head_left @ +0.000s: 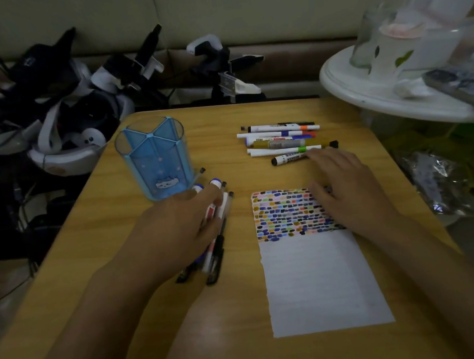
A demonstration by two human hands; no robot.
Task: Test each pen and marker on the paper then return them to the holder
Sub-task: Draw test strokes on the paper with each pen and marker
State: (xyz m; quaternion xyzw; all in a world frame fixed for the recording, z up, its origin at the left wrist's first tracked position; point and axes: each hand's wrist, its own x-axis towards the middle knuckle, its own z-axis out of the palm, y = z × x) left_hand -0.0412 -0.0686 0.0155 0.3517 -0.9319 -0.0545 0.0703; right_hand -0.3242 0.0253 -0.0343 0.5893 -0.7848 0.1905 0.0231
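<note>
Worktop (159, 289) pens (220, 228) under the loosely curled left hand (176, 229) could roll; right hand (347, 185) rests flat, released, on paper (319, 281).

On the wooden tabletop (159, 289) in front of you, the clear blue plastic pen holder (156, 158) stands at the far left. A bundle of pens (217, 228) lies just before it. The white sheet of paper (319, 281) lies to their right, and the row of white-barrelled markers (281, 141) lies behind the sheet.
</note>
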